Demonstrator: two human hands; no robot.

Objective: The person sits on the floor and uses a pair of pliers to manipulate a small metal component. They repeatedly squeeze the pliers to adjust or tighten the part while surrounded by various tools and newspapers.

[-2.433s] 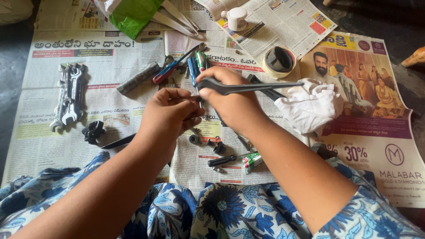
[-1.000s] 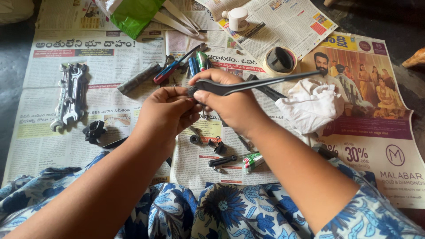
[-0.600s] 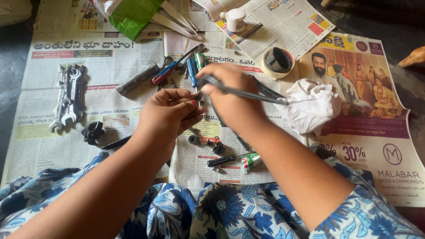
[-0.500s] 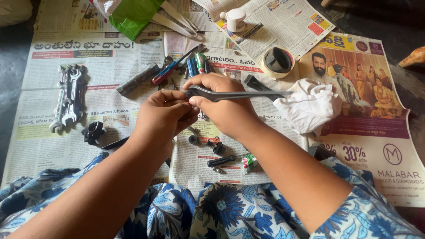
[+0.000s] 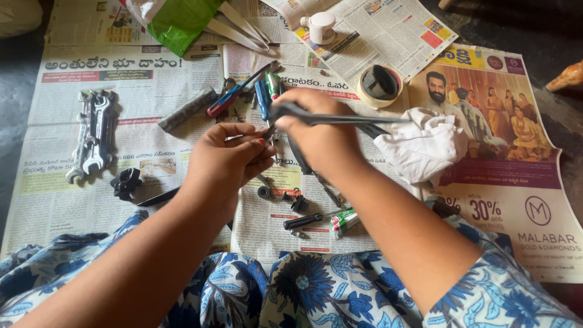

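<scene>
— What is the right hand (image 5: pixel 319 136) doing?

— It is gripping a dark tool (image 5: pixel 340 119), fingers wrapped tight round it, the shaft lying level and pointing toward three o'clock, over the white rag (image 5: pixel 425 146).

— And the left hand (image 5: pixel 228 161)?

— Its fingers are pinching narrow on something small at the tool's nine o'clock end; I cannot tell what it is.

— What is lying about them?

— Newspaper (image 5: pixel 152 85) is covering the floor. Spanners (image 5: pixel 94 133) are lying at nine o'clock, screwdrivers (image 5: pixel 252 91) at twelve, a tape roll (image 5: pixel 379 85) at one, and small dark parts (image 5: pixel 294 203) just below the hands.
</scene>
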